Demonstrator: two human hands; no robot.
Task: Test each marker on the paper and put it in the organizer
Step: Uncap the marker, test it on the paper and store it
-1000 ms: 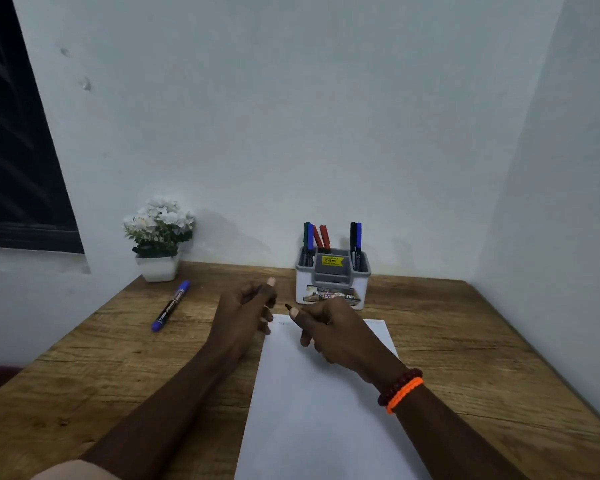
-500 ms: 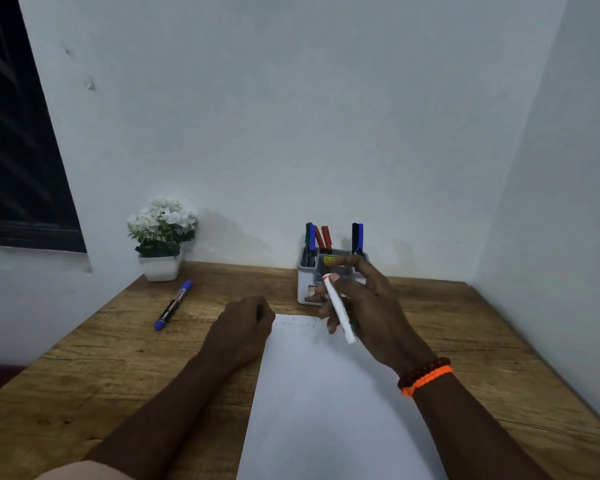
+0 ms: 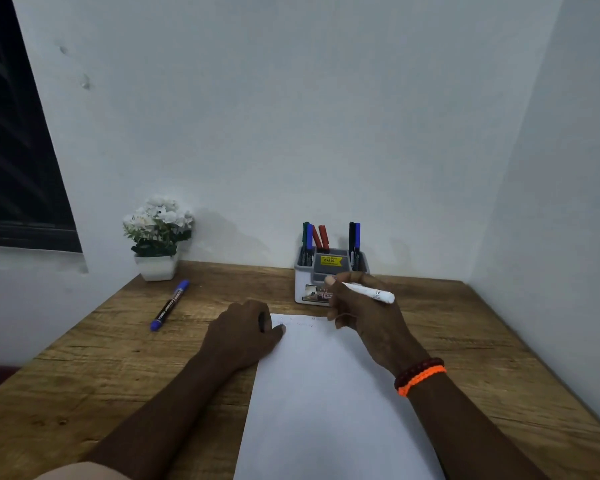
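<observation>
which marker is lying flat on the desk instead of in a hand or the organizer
The blue-capped marker near the flower pot; the rest stand in the organizer or sit in the right hand.

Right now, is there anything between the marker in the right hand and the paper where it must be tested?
Nothing visible. The right hand holds the white marker above the paper's top edge. The left hand rests on the paper's left corner, off to the side.

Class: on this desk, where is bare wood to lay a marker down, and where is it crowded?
Free: desk right of the paper, and the near-left wood below the blue marker. Crowded: both hands, left hand and right hand, meet before the organizer.
</observation>
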